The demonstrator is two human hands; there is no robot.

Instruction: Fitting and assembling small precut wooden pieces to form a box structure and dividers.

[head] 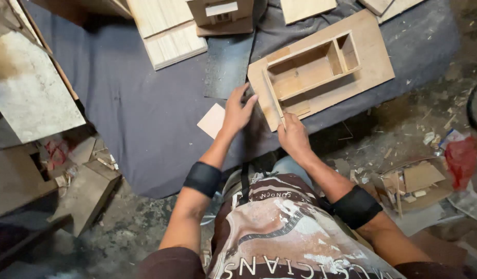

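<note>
Fingers of my left hand (237, 109) spread flat against the near corner of the wooden tray (321, 67) on the dark cloth (145, 113). Beside it, my right hand (293, 135) pinches the tray's near edge, both forearms reaching forward with wrists bent.

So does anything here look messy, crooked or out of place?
Yes. Wood scraps and splinters litter the floor right of the grey cloth. The wooden model sits askew on the cloth, its near corner overhanging the edge, with the left hand and right hand at it. A small flat piece lies loose beside the left hand.
</note>
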